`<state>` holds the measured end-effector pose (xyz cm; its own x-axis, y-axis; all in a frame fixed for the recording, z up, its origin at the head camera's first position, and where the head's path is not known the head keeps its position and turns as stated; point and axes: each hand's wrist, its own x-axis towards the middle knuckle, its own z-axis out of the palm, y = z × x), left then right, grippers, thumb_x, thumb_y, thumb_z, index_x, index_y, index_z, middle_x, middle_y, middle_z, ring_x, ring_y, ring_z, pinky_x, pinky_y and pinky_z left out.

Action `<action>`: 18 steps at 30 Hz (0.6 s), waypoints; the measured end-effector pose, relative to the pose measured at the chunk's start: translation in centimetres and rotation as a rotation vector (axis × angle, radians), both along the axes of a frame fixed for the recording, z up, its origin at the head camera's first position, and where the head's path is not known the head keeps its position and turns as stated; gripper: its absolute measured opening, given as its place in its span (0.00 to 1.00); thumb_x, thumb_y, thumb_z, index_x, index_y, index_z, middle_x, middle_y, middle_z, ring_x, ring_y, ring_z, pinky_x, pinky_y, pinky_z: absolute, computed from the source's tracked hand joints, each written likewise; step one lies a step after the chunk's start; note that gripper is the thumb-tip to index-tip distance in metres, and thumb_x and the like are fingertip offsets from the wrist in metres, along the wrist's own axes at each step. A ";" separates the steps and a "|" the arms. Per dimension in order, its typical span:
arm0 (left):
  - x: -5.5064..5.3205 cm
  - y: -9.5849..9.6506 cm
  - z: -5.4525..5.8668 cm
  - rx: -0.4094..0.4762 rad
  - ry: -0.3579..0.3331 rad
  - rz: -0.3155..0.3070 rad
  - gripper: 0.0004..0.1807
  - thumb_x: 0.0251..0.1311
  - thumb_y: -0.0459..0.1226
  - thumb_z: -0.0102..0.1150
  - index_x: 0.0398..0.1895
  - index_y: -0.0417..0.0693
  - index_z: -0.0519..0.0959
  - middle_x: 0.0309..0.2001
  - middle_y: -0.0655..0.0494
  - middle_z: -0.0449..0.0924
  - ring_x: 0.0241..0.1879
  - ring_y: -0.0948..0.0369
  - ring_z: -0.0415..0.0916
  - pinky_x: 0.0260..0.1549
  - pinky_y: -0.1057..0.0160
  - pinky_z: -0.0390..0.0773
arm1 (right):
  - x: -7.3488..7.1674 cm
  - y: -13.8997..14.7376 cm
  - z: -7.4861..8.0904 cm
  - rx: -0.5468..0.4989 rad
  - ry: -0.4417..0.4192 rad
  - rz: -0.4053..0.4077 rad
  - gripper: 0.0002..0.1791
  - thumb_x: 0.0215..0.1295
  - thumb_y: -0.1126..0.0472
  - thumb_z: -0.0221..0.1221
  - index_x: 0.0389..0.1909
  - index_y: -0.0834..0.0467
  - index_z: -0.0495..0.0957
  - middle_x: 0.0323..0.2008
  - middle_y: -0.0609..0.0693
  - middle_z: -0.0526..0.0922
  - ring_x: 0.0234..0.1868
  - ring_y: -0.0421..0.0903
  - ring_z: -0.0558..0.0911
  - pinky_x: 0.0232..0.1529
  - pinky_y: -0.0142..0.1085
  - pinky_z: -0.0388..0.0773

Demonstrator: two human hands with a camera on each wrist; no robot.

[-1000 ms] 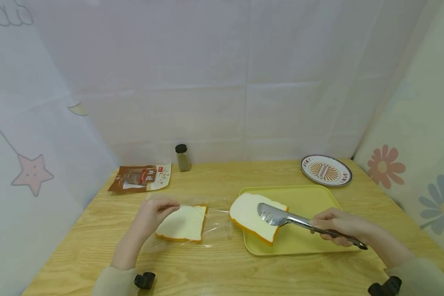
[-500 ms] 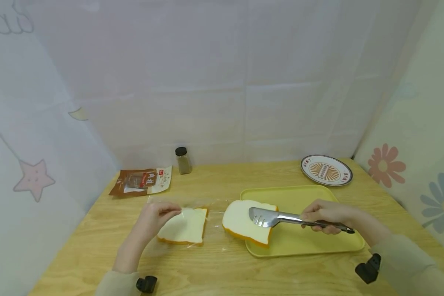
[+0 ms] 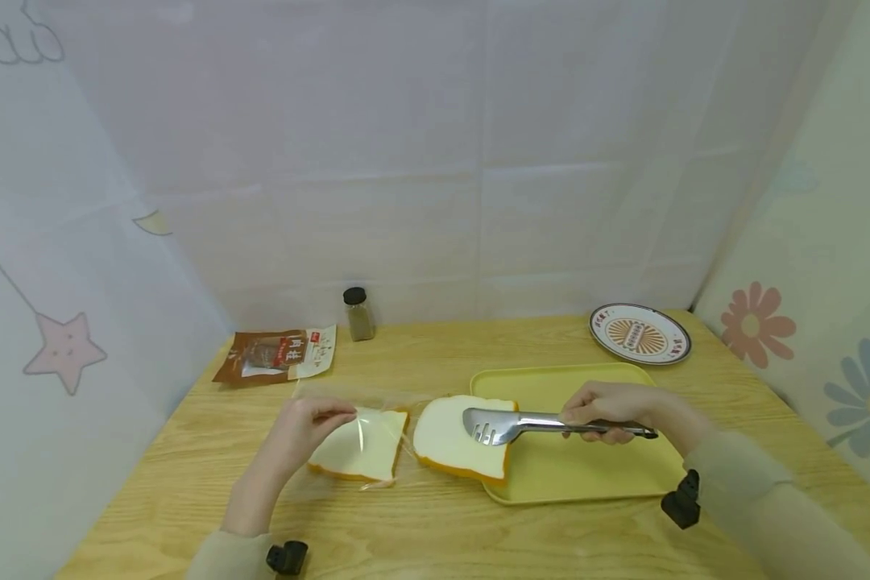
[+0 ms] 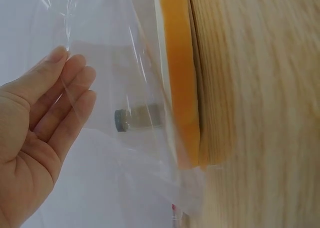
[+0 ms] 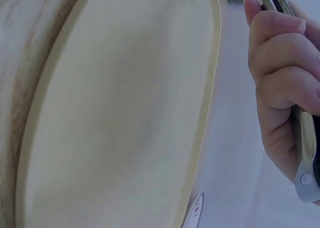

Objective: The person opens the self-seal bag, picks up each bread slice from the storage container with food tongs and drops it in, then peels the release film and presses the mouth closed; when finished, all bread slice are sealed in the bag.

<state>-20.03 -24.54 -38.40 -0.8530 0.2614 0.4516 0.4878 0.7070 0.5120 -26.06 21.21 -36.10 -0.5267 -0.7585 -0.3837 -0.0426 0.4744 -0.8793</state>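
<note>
In the head view my left hand (image 3: 306,428) pinches the upper film of a clear plastic bag (image 4: 115,82) between thumb and fingertips, lifting it. One bread slice (image 3: 362,448) lies inside the bag, flat near the table; the left wrist view shows its orange crust edge. My right hand (image 3: 609,409) grips metal tongs (image 3: 540,422) by the handle. The tongs clasp a second bread slice (image 3: 453,443), whose left edge is at the bag's open right side; whether it has entered the film is unclear. Curled fingers around the tongs fill the right of the right wrist view.
A yellow tray (image 3: 587,479) lies under the tongs on the wooden table (image 3: 406,536). At the back stand a spice jar (image 3: 359,316) with a black lid, a brown food pouch (image 3: 274,356) and a round printed plate (image 3: 640,333).
My right hand has moved left with the tongs, carrying the second bread slice from over the tray toward the bag. The left hand has stayed almost in place, still pinching the film.
</note>
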 end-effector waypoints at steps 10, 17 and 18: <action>-0.1 -0.2 0.0 -0.012 -0.011 0.013 0.04 0.53 0.32 0.65 0.33 0.44 0.86 0.33 0.53 0.86 0.32 0.60 0.83 0.30 0.72 0.82 | -0.8 -1.5 -0.4 0.033 -0.023 -0.004 0.24 0.71 0.54 0.50 0.46 0.76 0.73 0.16 0.45 0.70 0.08 0.32 0.61 0.09 0.23 0.61; -0.2 -0.1 -0.1 -0.011 -0.003 0.006 0.05 0.53 0.30 0.65 0.33 0.42 0.86 0.33 0.52 0.86 0.32 0.60 0.84 0.31 0.71 0.83 | -1.0 -1.6 -0.5 0.043 -0.027 0.001 0.24 0.71 0.53 0.51 0.47 0.75 0.74 0.17 0.44 0.71 0.09 0.32 0.61 0.10 0.23 0.61; -0.2 -0.1 -0.2 -0.011 -0.004 0.012 0.05 0.53 0.30 0.65 0.33 0.42 0.86 0.33 0.52 0.86 0.32 0.60 0.83 0.31 0.72 0.83 | -1.0 -1.6 -0.5 0.044 -0.027 0.002 0.24 0.71 0.53 0.51 0.46 0.75 0.74 0.17 0.44 0.71 0.09 0.33 0.61 0.10 0.24 0.60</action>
<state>-20.19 -24.64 -38.57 -0.8579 0.2563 0.4453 0.4773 0.7182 0.5062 -27.11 19.64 -36.62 -0.5142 -0.7414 -0.4311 -0.0197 0.5127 -0.8583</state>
